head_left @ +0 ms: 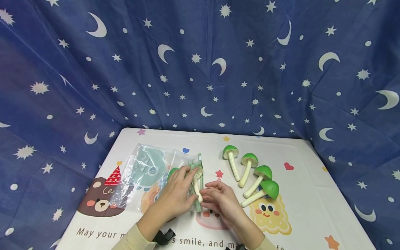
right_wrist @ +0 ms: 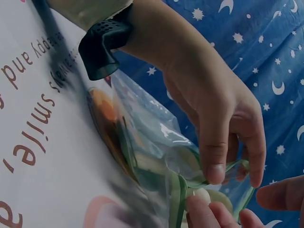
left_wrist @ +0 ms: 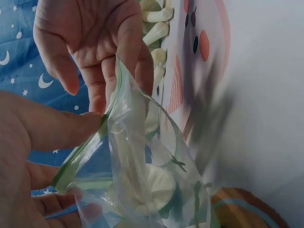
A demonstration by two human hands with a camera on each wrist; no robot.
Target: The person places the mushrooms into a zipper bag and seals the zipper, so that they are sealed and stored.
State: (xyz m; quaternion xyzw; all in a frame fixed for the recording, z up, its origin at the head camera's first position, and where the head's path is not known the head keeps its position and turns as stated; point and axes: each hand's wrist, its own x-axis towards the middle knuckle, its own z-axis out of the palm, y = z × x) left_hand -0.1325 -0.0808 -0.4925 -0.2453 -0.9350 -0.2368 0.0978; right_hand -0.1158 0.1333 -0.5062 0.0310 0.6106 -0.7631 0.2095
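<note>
Dark blue cloth (head_left: 187, 34) printed with white moons, stars and dots hangs behind the surface (head_left: 303, 156) and along both sides of it. White with cartoon prints, the surface shows a brown bear (head_left: 101, 206) at the left, a smiling yellow cookie (head_left: 282, 222) at the right and a line of lettering (head_left: 200, 242) along the near part.

Left of centre lies a clear zip bag (head_left: 154, 178), its green-edged mouth facing right. The person's left grip (head_left: 176, 189) is curled round the bag at that mouth, thumb on one side of the green strip and fingers on the other. Just inside the mouth is a toy mushroom (head_left: 196, 184), its pale stem slanting toward the person; a second green cap (head_left: 172, 172) shows beyond the left fingers.

The right grip (head_left: 223, 203) is loose, fingers extended and thumb apart, the fingertips at the mouth beside the stem's end. Plastic and fingers hide that spot, so whether they touch the stem is hard to say.

Right of the hands, four loose mushrooms (head_left: 263, 171) lie in a slanting row, with green caps and pale stems.
</note>
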